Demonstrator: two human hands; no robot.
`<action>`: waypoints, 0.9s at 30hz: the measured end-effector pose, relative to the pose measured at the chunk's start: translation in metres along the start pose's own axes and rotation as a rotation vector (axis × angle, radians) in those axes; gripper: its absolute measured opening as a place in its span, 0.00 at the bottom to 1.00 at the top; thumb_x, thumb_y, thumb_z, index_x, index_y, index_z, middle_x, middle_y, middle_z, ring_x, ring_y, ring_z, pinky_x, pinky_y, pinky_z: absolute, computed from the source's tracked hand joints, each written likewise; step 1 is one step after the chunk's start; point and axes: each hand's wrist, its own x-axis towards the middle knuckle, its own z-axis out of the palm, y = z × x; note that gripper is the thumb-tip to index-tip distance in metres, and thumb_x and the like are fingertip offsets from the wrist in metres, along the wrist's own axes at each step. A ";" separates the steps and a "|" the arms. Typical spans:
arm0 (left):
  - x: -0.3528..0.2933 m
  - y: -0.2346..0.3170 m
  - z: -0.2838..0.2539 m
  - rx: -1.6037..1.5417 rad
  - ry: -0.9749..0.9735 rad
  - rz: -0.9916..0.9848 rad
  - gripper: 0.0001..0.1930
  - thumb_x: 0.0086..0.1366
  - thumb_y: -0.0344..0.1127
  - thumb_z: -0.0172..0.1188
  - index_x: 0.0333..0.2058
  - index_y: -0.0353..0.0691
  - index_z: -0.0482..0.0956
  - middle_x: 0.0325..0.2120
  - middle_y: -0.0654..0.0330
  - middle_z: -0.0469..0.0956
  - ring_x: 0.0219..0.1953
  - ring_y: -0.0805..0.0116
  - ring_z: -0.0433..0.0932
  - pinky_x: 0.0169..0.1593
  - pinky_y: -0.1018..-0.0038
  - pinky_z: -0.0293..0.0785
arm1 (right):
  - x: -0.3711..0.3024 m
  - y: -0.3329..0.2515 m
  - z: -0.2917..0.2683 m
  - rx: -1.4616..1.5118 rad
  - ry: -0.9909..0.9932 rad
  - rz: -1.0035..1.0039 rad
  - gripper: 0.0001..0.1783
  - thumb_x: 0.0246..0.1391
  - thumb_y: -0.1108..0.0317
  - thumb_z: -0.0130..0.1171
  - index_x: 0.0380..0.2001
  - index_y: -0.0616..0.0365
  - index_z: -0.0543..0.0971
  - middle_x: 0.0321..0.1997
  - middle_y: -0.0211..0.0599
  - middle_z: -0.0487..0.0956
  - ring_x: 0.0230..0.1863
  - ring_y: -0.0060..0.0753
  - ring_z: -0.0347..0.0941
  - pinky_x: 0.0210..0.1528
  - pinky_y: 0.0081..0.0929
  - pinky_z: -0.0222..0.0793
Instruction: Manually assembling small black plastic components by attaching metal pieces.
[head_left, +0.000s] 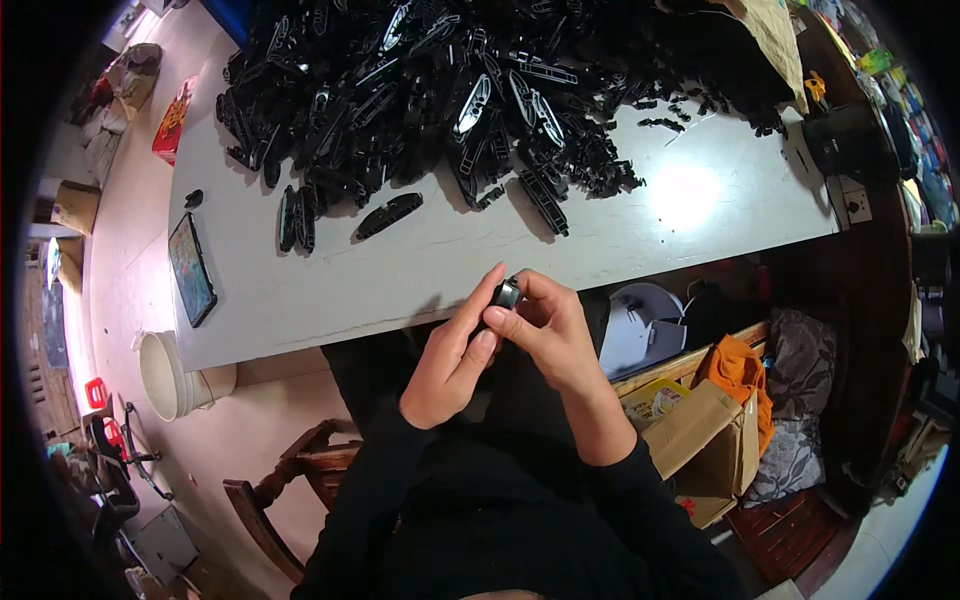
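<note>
Both my hands meet at the near edge of the white table (330,290), around a small black plastic part (506,292). My left hand (450,355) presses it from the left, fingers straight and together, thumb against its near side. From the right, the thumb and fingers of my right hand (550,325) pinch the same part. Much of the part is hidden by the fingers. Beyond my hands spreads a large heap of black plastic parts (400,110), some long and oval with slots. A single oval black piece (389,215) lies apart on the near side of the heap.
A phone (192,270) lies at the table's left edge. Below stand a white bucket (165,375) and a wooden chair (285,480). To the right are an open cardboard box (700,440), an orange cloth (738,370) and patterned cushions (800,370). Small black pieces (660,123) lie at the back right.
</note>
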 end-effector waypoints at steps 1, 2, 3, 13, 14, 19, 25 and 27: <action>-0.001 0.002 0.000 -0.065 -0.053 -0.140 0.29 0.65 0.32 0.44 0.63 0.38 0.47 0.52 0.49 0.67 0.50 0.57 0.70 0.54 0.70 0.62 | 0.000 0.001 -0.002 -0.002 0.006 -0.002 0.10 0.48 0.71 0.62 0.30 0.60 0.71 0.24 0.23 0.70 0.25 0.12 0.65 0.24 0.11 0.59; 0.002 -0.004 -0.002 0.081 -0.006 -0.011 0.29 0.64 0.32 0.46 0.63 0.40 0.48 0.44 0.51 0.71 0.42 0.60 0.73 0.48 0.72 0.66 | 0.002 0.003 -0.004 0.057 0.021 -0.047 0.10 0.48 0.72 0.62 0.31 0.60 0.71 0.24 0.24 0.71 0.25 0.12 0.65 0.22 0.11 0.58; 0.005 -0.010 -0.005 0.223 0.042 0.121 0.30 0.64 0.33 0.47 0.63 0.41 0.49 0.37 0.54 0.75 0.35 0.64 0.75 0.41 0.73 0.69 | 0.002 0.003 -0.007 0.113 0.035 -0.092 0.10 0.47 0.72 0.62 0.31 0.60 0.72 0.24 0.26 0.71 0.25 0.13 0.66 0.21 0.10 0.57; 0.034 -0.025 -0.065 1.049 0.713 0.122 0.20 0.61 0.44 0.54 0.49 0.42 0.66 0.30 0.59 0.71 0.30 0.60 0.72 0.31 0.64 0.68 | 0.057 -0.040 -0.097 -1.277 0.575 -0.450 0.14 0.41 0.77 0.55 0.35 0.55 0.71 0.28 0.34 0.71 0.29 0.34 0.72 0.31 0.31 0.68; 0.032 -0.023 -0.063 1.121 0.718 0.088 0.19 0.60 0.44 0.55 0.46 0.42 0.66 0.31 0.59 0.72 0.30 0.60 0.73 0.31 0.64 0.68 | 0.059 -0.041 -0.095 -1.541 0.574 -0.469 0.15 0.40 0.77 0.57 0.35 0.54 0.72 0.30 0.36 0.72 0.30 0.39 0.73 0.30 0.33 0.68; 0.027 -0.037 -0.069 1.216 0.808 0.083 0.16 0.58 0.41 0.58 0.40 0.42 0.65 0.29 0.60 0.72 0.27 0.60 0.72 0.29 0.65 0.67 | 0.062 -0.046 -0.101 -1.710 0.545 -0.363 0.15 0.39 0.74 0.59 0.35 0.53 0.72 0.32 0.37 0.72 0.32 0.45 0.72 0.31 0.36 0.68; 0.021 -0.034 -0.056 0.347 0.646 0.246 0.13 0.61 0.31 0.54 0.44 0.37 0.67 0.21 0.64 0.70 0.24 0.76 0.72 0.28 0.80 0.67 | 0.061 -0.052 -0.101 -1.717 0.510 -0.380 0.13 0.41 0.73 0.60 0.34 0.53 0.72 0.32 0.37 0.71 0.31 0.45 0.72 0.31 0.36 0.68; 0.017 -0.027 -0.051 0.066 0.492 0.105 0.14 0.65 0.34 0.50 0.46 0.34 0.67 0.25 0.65 0.71 0.24 0.79 0.70 0.29 0.82 0.67 | 0.062 -0.053 -0.103 -1.709 0.514 -0.355 0.13 0.41 0.72 0.60 0.34 0.54 0.72 0.32 0.37 0.72 0.30 0.45 0.72 0.31 0.35 0.68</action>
